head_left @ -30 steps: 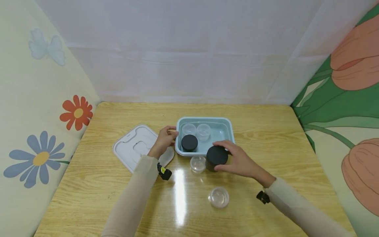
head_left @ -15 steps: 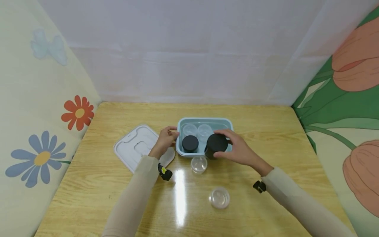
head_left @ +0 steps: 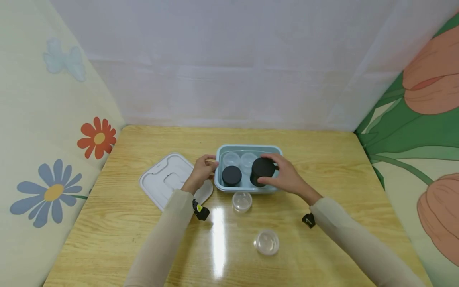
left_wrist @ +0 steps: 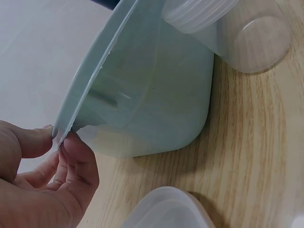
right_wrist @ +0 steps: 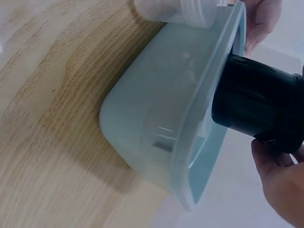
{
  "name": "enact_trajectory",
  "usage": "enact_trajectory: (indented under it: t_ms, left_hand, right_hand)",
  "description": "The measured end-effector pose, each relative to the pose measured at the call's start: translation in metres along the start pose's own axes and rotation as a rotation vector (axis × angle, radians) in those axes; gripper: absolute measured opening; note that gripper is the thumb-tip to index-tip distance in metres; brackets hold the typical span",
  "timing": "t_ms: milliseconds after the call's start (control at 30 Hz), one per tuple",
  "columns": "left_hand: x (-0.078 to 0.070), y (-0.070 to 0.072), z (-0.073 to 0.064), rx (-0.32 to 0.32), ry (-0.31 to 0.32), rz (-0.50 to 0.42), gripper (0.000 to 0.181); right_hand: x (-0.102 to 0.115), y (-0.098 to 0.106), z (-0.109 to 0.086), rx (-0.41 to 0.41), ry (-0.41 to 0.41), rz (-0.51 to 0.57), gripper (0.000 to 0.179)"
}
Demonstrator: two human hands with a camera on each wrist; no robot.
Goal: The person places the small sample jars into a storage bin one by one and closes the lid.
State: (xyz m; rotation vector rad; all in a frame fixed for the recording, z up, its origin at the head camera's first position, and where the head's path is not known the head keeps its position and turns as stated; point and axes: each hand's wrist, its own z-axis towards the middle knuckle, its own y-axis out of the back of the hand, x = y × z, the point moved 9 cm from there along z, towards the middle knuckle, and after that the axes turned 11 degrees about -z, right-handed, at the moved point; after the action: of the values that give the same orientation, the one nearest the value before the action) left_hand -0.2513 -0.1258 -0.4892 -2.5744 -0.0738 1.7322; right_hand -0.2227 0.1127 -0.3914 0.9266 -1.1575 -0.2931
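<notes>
My left hand [head_left: 201, 172] pinches the left rim of a light blue plastic tub [head_left: 249, 148] between thumb and fingers, as the left wrist view shows up close. With its thumb and fingers round the top, my right hand [head_left: 285, 175] grips a black lidded jar [head_left: 263, 167] over the tub's front right part. In the right wrist view the bottom of this black jar [right_wrist: 251, 102] dips just past the rim. Inside the tub stand another black jar [head_left: 231, 175] at front left and two clear plastic cups [head_left: 231, 159] behind it.
A clear cup [head_left: 242, 201] stands right in front of the tub, and a second clear cup [head_left: 267, 242] is nearer the front. Under the left forearm lies a pale lid [head_left: 161, 177] on the wooden table [head_left: 315, 159].
My right hand has carried the black jar from in front of the tub, up and away from me, to over its front right part. The left hand stays at the rim.
</notes>
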Motion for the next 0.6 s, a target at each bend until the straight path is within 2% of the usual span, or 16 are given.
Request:
enact_trajectory:
  t_ms: [200,600]
  left_hand:
    - [0.001,0.000,-0.002,-0.015,0.007,0.008,0.033]
    - [0.000,0.001,-0.002,-0.020,0.003,0.000,0.032]
  right_hand:
    - [-0.013,-0.012,0.008,-0.001,-0.039,-0.038,0.070]
    - [-0.021,-0.034,0.016,-0.015,-0.033,-0.049,0.071]
